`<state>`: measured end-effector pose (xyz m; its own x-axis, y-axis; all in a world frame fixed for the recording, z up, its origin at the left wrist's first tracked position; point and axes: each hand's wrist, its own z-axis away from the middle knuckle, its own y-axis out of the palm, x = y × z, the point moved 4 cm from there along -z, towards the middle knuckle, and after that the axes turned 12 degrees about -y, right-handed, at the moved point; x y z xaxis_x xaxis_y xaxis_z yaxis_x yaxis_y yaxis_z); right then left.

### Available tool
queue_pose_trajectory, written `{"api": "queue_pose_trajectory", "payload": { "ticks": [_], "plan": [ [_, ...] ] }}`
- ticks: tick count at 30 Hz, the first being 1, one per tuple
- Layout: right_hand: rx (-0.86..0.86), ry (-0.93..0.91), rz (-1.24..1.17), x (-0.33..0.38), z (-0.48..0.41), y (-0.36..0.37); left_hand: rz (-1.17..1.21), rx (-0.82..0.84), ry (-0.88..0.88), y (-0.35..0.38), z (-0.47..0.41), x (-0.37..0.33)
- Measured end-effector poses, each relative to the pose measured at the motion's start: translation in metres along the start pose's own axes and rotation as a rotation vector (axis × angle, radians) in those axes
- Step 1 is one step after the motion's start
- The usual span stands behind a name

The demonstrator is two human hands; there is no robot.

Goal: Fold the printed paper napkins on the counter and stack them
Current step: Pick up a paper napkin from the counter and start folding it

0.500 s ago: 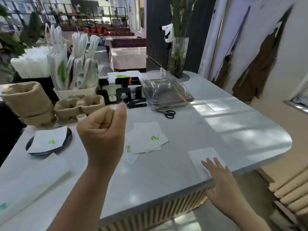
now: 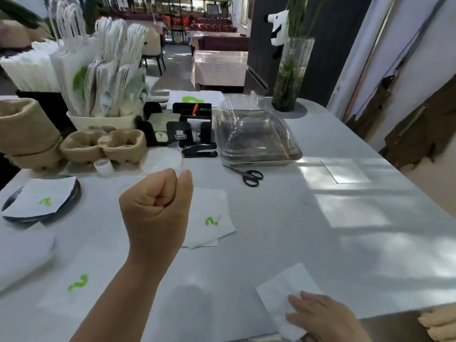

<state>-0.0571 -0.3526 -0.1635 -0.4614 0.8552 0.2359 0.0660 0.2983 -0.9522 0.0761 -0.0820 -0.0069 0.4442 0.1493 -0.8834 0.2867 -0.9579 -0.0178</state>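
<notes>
My left hand (image 2: 156, 211) is curled into a fist, raised over the counter (image 2: 308, 243), gripping nothing I can see. My right hand (image 2: 325, 317) lies flat, fingers together, pressing on a plain white napkin (image 2: 283, 292) at the near counter edge. Loose pile of printed napkins (image 2: 209, 218) sits mid-counter just right of my fist, green question marks up, edges fanned out unevenly. Another printed napkin (image 2: 79, 285) lies flat near-left, beside my forearm. One more napkin (image 2: 42, 198) rests on the dark plate (image 2: 71, 203) at far left. Black scissors (image 2: 246, 175) lie behind the pile, apart from it. Clear-lidded tray (image 2: 259, 141) behind the scissors, black stapler (image 2: 199, 150) to its left. Pulp cup carriers (image 2: 103, 144) and a tub of paper bags (image 2: 98, 77) at back-left.
</notes>
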Motion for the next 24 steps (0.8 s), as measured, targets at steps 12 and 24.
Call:
{"api": "queue_pose_trajectory", "payload": {
  "ticks": [12,24],
  "plan": [
    [-0.246,0.186,-0.877,0.057,-0.104,-0.102,0.322,0.556,-0.429,0.025,0.006,0.042],
    [-0.407,0.402,-1.028,0.080,-0.175,-0.072,0.699,0.636,-1.203,0.004,0.043,0.072]
  ]
}}
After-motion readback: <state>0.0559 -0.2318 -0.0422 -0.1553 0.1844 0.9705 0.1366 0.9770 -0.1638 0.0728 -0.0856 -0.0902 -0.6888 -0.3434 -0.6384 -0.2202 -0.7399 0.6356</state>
